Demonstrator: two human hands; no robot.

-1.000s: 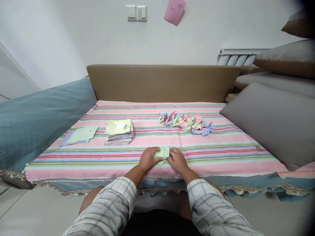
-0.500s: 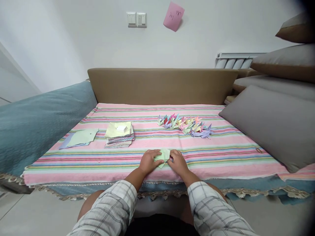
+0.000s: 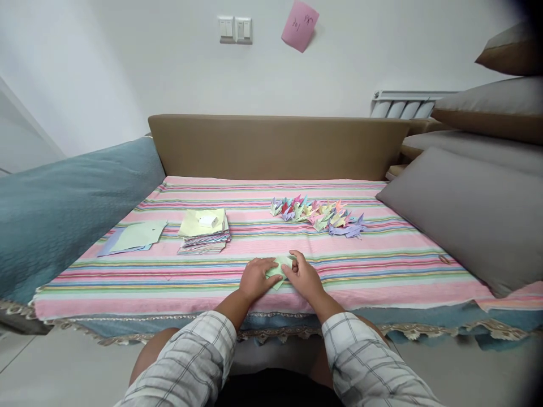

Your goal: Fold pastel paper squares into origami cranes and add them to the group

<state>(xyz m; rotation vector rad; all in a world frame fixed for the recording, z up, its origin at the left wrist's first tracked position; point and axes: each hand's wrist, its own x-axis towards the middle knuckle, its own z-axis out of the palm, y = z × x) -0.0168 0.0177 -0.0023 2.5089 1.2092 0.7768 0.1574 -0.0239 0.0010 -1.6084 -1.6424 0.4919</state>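
Observation:
A partly folded sheet of light green paper [image 3: 283,262] lies on the striped cloth near its front edge. My left hand [image 3: 257,278] grips the paper's left side, thumb at the near edge and fingers along the far one. On the right side my right hand [image 3: 306,277] pinches the paper with thumb and curled fingers, its index finger raised away from the sheet. The palms hide part of the folds. Beyond my hands, to the right, sits a row of colourful folded paper cranes [image 3: 318,213].
A stack of square paper [image 3: 203,234] with a small white block [image 3: 208,221] on top stands left. Further left lie loose green and lilac sheets [image 3: 138,236]. Grey cushions [image 3: 458,209] fill the right side. The sofa's brown backrest [image 3: 275,147] runs along the wall.
My right hand has shifted slightly left and over the paper, its thumb moving inward and its index finger lifting. The left hand stays in place on the paper.

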